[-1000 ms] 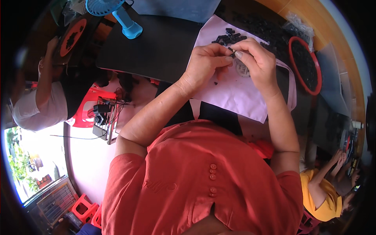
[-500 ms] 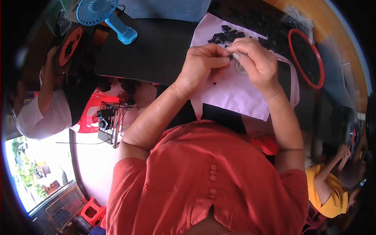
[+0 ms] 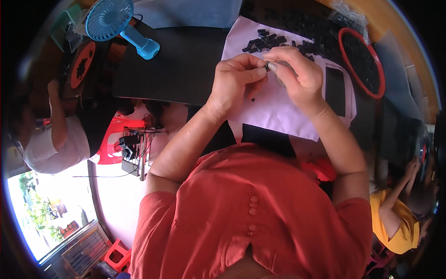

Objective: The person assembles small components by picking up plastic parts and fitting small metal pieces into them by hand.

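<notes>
Over a pale pink cloth (image 3: 278, 116) my two hands meet fingertip to fingertip. My left hand (image 3: 237, 79) pinches a small black part (image 3: 266, 67), mostly hidden by the fingers. From the other side, the thumb and forefinger of my right hand (image 3: 299, 76) close on the same spot and touch the part. Just beyond my fingers lies a loose pile of short black cylindrical pieces (image 3: 265, 41) on the cloth. One tiny dark bit (image 3: 253, 99) rests alone on the cloth, nearer to me.
A red-rimmed basket (image 3: 382, 88) full of black pieces stands at right. A blue fan (image 3: 147, 49) is on the dark table (image 3: 172, 69) at left, with an orange tray (image 3: 74, 76) beyond. People sit at left (image 3: 60, 139) and right (image 3: 395, 223). A red stool (image 3: 108, 151) is below left.
The view has shifted slightly. My hands stay together over the cloth, still pinching the small black part, with only slight finger movement.
</notes>
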The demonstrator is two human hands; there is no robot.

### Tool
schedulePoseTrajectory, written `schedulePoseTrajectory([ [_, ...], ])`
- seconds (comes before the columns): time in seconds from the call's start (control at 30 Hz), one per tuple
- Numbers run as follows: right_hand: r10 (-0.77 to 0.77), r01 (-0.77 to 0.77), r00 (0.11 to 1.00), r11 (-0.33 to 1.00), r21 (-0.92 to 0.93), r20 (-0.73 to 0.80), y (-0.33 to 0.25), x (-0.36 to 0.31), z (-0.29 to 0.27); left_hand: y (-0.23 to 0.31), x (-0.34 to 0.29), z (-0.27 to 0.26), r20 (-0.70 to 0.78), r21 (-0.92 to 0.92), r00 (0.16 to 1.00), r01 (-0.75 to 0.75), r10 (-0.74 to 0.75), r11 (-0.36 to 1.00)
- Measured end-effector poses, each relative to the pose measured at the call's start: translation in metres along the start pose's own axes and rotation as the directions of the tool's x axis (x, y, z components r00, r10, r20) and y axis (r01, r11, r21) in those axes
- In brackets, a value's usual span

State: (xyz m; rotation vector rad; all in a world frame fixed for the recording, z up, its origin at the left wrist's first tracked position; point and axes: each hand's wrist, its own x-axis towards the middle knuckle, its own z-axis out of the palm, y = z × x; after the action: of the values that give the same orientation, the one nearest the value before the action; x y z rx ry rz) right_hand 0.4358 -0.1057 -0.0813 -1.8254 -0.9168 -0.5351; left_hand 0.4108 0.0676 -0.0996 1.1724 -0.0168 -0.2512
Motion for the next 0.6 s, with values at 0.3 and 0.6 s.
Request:
schedulePoseTrajectory([
  [0.3,0.092,-0.092,0.996,0.990,0.107,0.007,0.005,0.003,-0.003,0.002,0.002,0.001,0.020,-0.088,0.999,-0.023,0.025,0.996],
  [0.6,-0.257,0.236,0.966,0.881,-0.410,0.002,0.012,0.004,-0.003,0.010,0.005,0.006,0.000,-0.032,0.997,-0.077,0.077,0.997],
])
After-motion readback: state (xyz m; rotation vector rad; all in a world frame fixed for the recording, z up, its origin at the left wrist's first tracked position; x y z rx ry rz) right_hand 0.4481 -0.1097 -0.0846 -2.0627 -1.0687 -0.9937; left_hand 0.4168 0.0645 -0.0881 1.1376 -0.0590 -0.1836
